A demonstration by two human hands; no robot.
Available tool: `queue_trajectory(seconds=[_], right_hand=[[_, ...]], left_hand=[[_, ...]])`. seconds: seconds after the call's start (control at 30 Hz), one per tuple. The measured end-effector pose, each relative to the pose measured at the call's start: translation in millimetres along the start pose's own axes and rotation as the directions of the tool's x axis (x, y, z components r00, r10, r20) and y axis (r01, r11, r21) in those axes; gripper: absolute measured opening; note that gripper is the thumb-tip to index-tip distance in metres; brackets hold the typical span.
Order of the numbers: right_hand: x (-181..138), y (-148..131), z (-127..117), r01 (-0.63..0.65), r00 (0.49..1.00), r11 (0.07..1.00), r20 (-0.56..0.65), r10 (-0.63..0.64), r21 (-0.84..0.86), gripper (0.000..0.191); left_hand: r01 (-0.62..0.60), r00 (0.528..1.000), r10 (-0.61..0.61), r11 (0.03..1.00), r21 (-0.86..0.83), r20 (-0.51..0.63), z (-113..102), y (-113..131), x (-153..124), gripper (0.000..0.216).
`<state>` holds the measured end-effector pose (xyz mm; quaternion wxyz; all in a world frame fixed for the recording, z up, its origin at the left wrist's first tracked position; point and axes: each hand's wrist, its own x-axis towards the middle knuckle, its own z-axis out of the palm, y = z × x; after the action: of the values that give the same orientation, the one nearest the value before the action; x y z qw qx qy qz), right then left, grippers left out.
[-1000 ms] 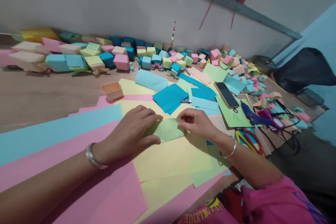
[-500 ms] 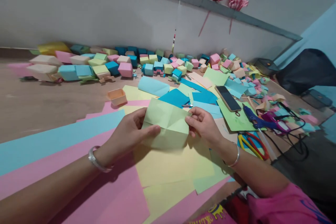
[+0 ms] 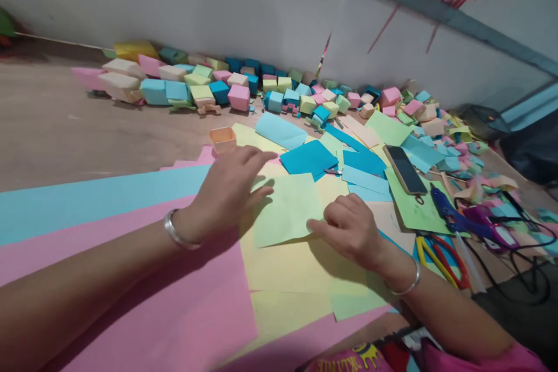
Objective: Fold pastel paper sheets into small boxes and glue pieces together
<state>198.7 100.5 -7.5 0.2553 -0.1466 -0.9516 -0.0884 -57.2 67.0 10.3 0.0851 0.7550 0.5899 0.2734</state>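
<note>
A pale green sheet of paper (image 3: 285, 209) lies low over yellow paper (image 3: 296, 267), its lower edge slightly raised with a shadow under it. My left hand (image 3: 233, 186) is open at the sheet's left side, thumb and fingers spread apart above it. At the lower right corner, my right hand (image 3: 351, 229) has its fingers curled and its thumb against the sheet; the corner itself is hidden by the hand. A small open orange paper box (image 3: 223, 138) stands just behind my left hand.
Many folded paper boxes (image 3: 239, 97) line the wall. To the right are a phone (image 3: 405, 170), a blue glue gun (image 3: 449, 212) with cables, and red-and-yellow-handled scissors (image 3: 444, 258). Dark blue paper (image 3: 310, 158) lies beyond the sheet. Long pink paper (image 3: 174, 308) and light blue paper (image 3: 87, 203) cover the left.
The green sheet, held up and creased between both hands before, is now lowered and spread out. My left hand has let go and opened. The view has turned left.
</note>
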Motion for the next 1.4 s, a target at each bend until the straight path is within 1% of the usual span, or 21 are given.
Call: queue_trajectory(seconds=[0.03, 0.07, 0.1, 0.13, 0.17, 0.2, 0.27, 0.4, 0.47, 0.53, 0.6, 0.67, 0.73, 0.83, 0.93, 1.03, 1.2, 1.4], right_hand=[[0.2, -2.5, 0.2, 0.02, 0.999, 0.999, 0.037, -0.019, -0.029, 0.02], [0.4, -4.3, 0.1, 0.035, 0.997, 0.999, 0.072, -0.033, -0.029, 0.022], [0.5, -5.1, 0.1, 0.037, 0.994, 0.999, 0.1, -0.036, -0.01, 0.024], [0.5, -4.8, 0.2, 0.026, 0.992, 0.999, 0.12, -0.029, 0.026, 0.024], [0.2, -3.3, 0.5, 0.007, 0.991, 0.997, 0.136, -0.017, 0.076, 0.022], [-0.3, -0.6, 1.0, -0.015, 0.987, 0.991, 0.159, -0.006, 0.136, 0.019], [-1.5, 7.4, 2.3, -0.055, 0.979, 0.963, 0.203, 0.001, 0.262, 0.013], [-3.2, 22.6, 4.0, -0.133, 0.971, 0.878, 0.238, 0.022, 0.461, 0.008], [-3.1, 24.9, 4.9, -0.192, 0.962, 0.828, 0.267, 0.054, 0.527, 0.013], [-2.9, 23.1, 7.2, -0.262, 0.951, 0.797, 0.288, 0.116, 0.544, 0.018], [-3.2, 18.9, 11.2, -0.332, 0.933, 0.794, 0.3, 0.197, 0.509, 0.022], [-3.7, 14.2, 16.3, -0.374, 0.918, 0.816, 0.303, 0.257, 0.441, 0.025], [-3.9, 10.2, 21.6, -0.386, 0.912, 0.846, 0.291, 0.289, 0.367, 0.03], [-3.0, 5.8, 28.0, -0.379, 0.918, 0.884, 0.232, 0.322, 0.274, 0.038], [-1.1, 2.2, 31.1, -0.378, 0.92, 0.901, 0.196, 0.34, 0.212, 0.043], [1.4, -0.9, 31.6, -0.39, 0.914, 0.903, 0.195, 0.356, 0.182, 0.045], [3.9, -2.5, 32.8, -0.409, 0.905, 0.898, 0.202, 0.375, 0.163, 0.045], [3.4, -0.2, 37.5, -0.408, 0.905, 0.901, 0.2, 0.376, 0.148, 0.046]], left_hand=[[-0.077, 0.997, 0.078, 0.99, 0.118, -0.01, 0.7, 6.7, -4.9, 0.03], [-0.134, 0.991, 0.126, 0.975, 0.18, 0.054, 1.7, 14.5, -10.6, 0.019], [-0.202, 0.973, 0.176, 0.963, 0.178, 0.153, 3.0, 22.5, -16.9, 0.015], [-0.237, 0.943, 0.191, 0.961, 0.146, 0.272, 4.7, 30.1, -23.1, 0.016], [-0.248, 0.915, 0.19, 0.961, 0.124, 0.357, 6.8, 36.6, -28.9, 0.016], [-0.261, 0.891, 0.192, 0.958, 0.118, 0.412, 9.1, 41.7, -33.8, 0.016], [-0.273, 0.873, 0.184, 0.952, 0.141, 0.451, 14.0, 46.5, -40.1, 0.015], [-0.333, 0.876, 0.24, 0.929, 0.163, 0.419, 20.8, 41.9, -42.9, 0.017], [-0.358, 0.881, 0.272, 0.918, 0.169, 0.387, 22.0, 39.4, -43.7, 0.019], [-0.368, 0.886, 0.287, 0.913, 0.176, 0.363, 22.4, 39.3, -46.0, 0.02], [-0.379, 0.884, 0.297, 0.907, 0.184, 0.36, 23.1, 40.8, -49.8, 0.022], [-0.41, 0.873, 0.313, 0.887, 0.214, 0.375, 25.0, 42.6, -55.0, 0.024], [-0.45, 0.863, 0.333, 0.848, 0.28, 0.379, 28.2, 43.5, -60.5, 0.027], [-0.506, 0.852, 0.376, 0.77, 0.388, 0.364, 33.3, 43.7, -66.9, 0.036], [-0.542, 0.834, 0.41, 0.734, 0.41, 0.368, 35.1, 44.5, -69.1, 0.042], [-0.547, 0.831, 0.417, 0.734, 0.402, 0.367, 33.8, 46.6, -70.4, 0.044], [-0.519, 0.853, 0.42, 0.749, 0.412, 0.311, 32.7, 49.7, -77.4, 0.044], [-0.504, 0.859, 0.404, 0.774, 0.383, 0.314, 32.7, 48.3, -81.8, 0.046]])
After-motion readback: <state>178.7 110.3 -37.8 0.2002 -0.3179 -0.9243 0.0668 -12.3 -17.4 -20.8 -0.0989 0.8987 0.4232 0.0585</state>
